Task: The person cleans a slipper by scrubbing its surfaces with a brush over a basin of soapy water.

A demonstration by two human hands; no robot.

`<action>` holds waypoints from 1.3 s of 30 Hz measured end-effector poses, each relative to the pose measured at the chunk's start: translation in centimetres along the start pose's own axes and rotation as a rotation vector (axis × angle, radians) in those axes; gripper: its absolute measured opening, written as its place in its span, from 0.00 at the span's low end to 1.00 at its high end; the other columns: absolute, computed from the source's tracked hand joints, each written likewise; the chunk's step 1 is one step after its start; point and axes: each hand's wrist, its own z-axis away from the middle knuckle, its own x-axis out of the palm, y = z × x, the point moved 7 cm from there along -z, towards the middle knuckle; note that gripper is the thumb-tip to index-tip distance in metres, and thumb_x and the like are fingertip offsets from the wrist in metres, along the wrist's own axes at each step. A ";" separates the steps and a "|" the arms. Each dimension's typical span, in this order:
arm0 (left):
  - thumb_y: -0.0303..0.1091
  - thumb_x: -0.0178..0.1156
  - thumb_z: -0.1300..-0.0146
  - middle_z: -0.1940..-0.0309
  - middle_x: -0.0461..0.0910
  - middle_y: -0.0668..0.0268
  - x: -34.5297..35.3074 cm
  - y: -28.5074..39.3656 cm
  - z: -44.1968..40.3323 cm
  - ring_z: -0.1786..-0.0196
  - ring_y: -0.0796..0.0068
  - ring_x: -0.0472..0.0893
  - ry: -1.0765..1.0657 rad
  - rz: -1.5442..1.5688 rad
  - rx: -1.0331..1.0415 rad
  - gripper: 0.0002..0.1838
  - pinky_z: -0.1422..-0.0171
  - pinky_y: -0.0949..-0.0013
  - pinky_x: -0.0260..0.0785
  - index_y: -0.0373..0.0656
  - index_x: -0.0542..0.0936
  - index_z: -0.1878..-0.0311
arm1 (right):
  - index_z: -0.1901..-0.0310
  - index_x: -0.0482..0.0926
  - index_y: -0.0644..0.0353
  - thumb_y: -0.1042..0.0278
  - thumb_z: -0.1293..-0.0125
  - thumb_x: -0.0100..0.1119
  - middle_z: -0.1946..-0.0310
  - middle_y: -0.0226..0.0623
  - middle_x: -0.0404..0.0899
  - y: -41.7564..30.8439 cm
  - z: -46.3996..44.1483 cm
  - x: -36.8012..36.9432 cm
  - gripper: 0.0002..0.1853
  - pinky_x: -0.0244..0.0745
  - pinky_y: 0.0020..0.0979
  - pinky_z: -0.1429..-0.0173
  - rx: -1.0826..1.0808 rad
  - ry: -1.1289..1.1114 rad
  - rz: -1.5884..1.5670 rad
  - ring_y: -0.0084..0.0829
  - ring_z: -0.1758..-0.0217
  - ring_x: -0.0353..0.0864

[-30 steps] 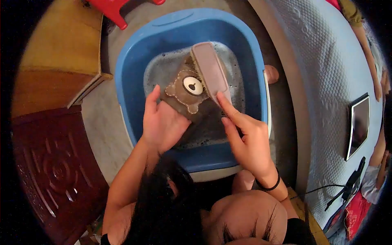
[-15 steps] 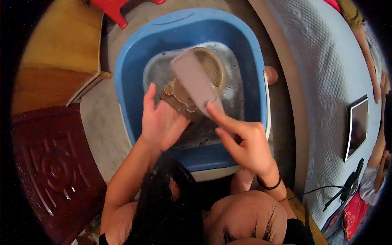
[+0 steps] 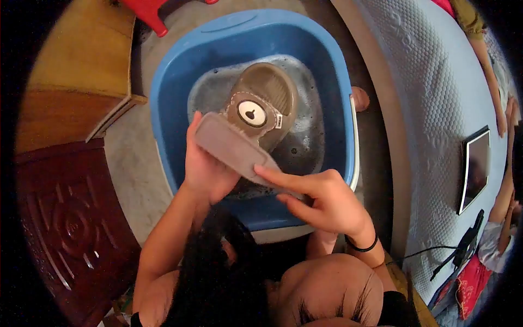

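Cabinet (image 3: 76, 60), brown and wooden, stands well to the left of the left hand (image 3: 201, 169), with a dark red carved panel (image 3: 71, 218) nearer the body on that same side. A red stool (image 3: 151, 15) shows beyond the left hand, a little to its left. The rim of a blue tub (image 3: 168, 109) runs just left of that hand, whose thumb stands up and apart; its other fingers are largely hidden, so I cannot tell whether they grip. A brush (image 3: 229, 144) crosses in front of the left hand, flat pinkish back upward. Just beyond the brush, ahead and to the right of the left hand, is a brown slipper (image 3: 264, 84) with a bear face, above sudsy water (image 3: 308, 125). The right hand (image 3: 329, 199) pinches the brush's handle, forefinger laid along its back. Well to the right of the right hand is a pale quilted bed (image 3: 425, 98), bearing a white-framed tablet (image 3: 475, 169); another person's arm (image 3: 490, 76) lies farthest right.
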 end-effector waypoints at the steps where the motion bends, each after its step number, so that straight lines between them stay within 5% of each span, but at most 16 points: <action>1: 0.65 0.33 0.37 0.35 0.61 0.63 -0.2 0.1 0.0 0.32 0.64 0.59 0.017 -0.016 0.004 0.39 0.28 0.60 0.46 0.43 0.58 0.33 | 0.37 0.66 0.53 0.81 0.47 0.55 0.75 0.42 0.78 -0.1 0.0 0.2 0.32 0.64 0.22 0.77 0.042 0.035 0.004 0.19 0.85 0.66; 2: 0.65 0.33 0.38 0.35 0.62 0.63 0.0 -0.1 0.0 0.33 0.64 0.60 0.014 -0.016 -0.012 0.40 0.29 0.60 0.47 0.42 0.59 0.33 | 0.36 0.65 0.53 0.81 0.47 0.56 0.78 0.41 0.77 -0.1 0.0 0.2 0.33 0.63 0.22 0.77 0.084 0.071 0.007 0.19 0.86 0.65; 5: 0.68 0.32 0.39 0.37 0.64 0.63 1.2 -0.8 0.0 0.34 0.64 0.62 0.009 -0.016 -0.053 0.42 0.31 0.60 0.51 0.41 0.60 0.34 | 0.32 0.55 0.45 0.72 0.45 0.58 0.81 0.48 0.76 0.7 0.5 -1.2 0.38 0.72 0.37 0.74 0.303 0.243 0.011 0.45 0.81 0.78; 9: 0.69 0.30 0.40 0.36 0.63 0.63 0.1 -0.8 0.4 0.34 0.64 0.63 -0.211 -0.021 -0.043 0.44 0.32 0.60 0.53 0.41 0.59 0.33 | 0.33 0.57 0.51 0.74 0.47 0.59 0.79 0.43 0.77 1.0 0.3 -0.4 0.38 0.72 0.33 0.73 0.140 0.015 -0.138 0.40 0.82 0.77; 12: 0.69 0.33 0.40 0.37 0.65 0.62 0.6 -0.5 0.4 0.35 0.65 0.64 -0.201 -0.105 -0.001 0.43 0.32 0.61 0.53 0.41 0.60 0.35 | 0.42 0.64 0.55 0.76 0.48 0.61 0.73 0.38 0.77 0.8 0.0 -0.6 0.30 0.72 0.29 0.69 0.117 0.098 -0.197 0.33 0.73 0.79; 15: 0.65 0.35 0.37 0.39 0.67 0.63 1.8 0.0 -0.6 0.36 0.67 0.65 0.051 -0.525 0.096 0.39 0.33 0.62 0.54 0.41 0.62 0.36 | 0.46 0.64 0.57 0.74 0.45 0.62 0.72 0.35 0.78 1.8 -0.3 -1.0 0.24 0.72 0.26 0.67 0.142 0.131 -0.366 0.27 0.69 0.79; 20: 0.66 0.32 0.37 0.37 0.64 0.58 4.4 0.0 -2.4 0.36 0.61 0.65 0.103 -0.797 0.086 0.39 0.32 0.58 0.54 0.43 0.58 0.34 | 0.43 0.58 0.57 0.78 0.39 0.55 0.70 0.28 0.76 2.9 -0.2 -0.7 0.24 0.64 0.16 0.70 0.264 0.174 -0.600 0.15 0.71 0.71; 23: 0.65 0.31 0.36 0.36 0.63 0.58 4.1 -0.4 -2.6 0.34 0.62 0.63 0.048 -0.717 0.067 0.40 0.30 0.59 0.50 0.40 0.57 0.33 | 0.39 0.55 0.54 0.74 0.39 0.58 0.72 0.30 0.77 2.8 -0.3 -1.5 0.29 0.65 0.18 0.72 0.264 0.349 -0.801 0.17 0.72 0.74; 27: 0.56 0.30 0.33 0.36 0.63 0.58 2.7 -0.7 -2.6 0.33 0.65 0.62 -0.159 -0.271 0.080 0.35 0.29 0.62 0.49 0.37 0.55 0.33 | 0.35 0.54 0.53 0.74 0.38 0.56 0.76 0.33 0.76 3.6 0.0 -1.4 0.31 0.69 0.24 0.71 0.277 0.422 -0.440 0.22 0.75 0.75; 32: 0.59 0.32 0.35 0.35 0.61 0.59 2.4 0.2 -1.8 0.33 0.63 0.61 -0.244 -0.218 0.040 0.37 0.29 0.61 0.49 0.38 0.55 0.32 | 0.34 0.55 0.52 0.71 0.41 0.59 0.74 0.48 0.78 1.9 -0.4 -0.9 0.34 0.72 0.35 0.69 0.217 0.241 -0.204 0.42 0.73 0.80; 35: 0.59 0.36 0.37 0.35 0.61 0.60 0.5 -0.4 -1.2 0.33 0.63 0.61 -0.262 -0.234 -0.026 0.38 0.30 0.61 0.49 0.39 0.55 0.33 | 0.34 0.55 0.51 0.71 0.41 0.59 0.73 0.49 0.77 1.4 -0.5 0.0 0.35 0.72 0.36 0.69 0.141 0.174 -0.212 0.42 0.74 0.80; 39: 0.60 0.40 0.40 0.35 0.60 0.60 1.1 -1.1 -1.5 0.32 0.64 0.60 -0.265 -0.319 -0.005 0.40 0.29 0.61 0.48 0.39 0.54 0.32 | 0.34 0.57 0.53 0.70 0.40 0.58 0.67 0.51 0.78 1.9 -0.2 -1.3 0.33 0.73 0.38 0.64 0.286 0.364 -0.194 0.49 0.69 0.80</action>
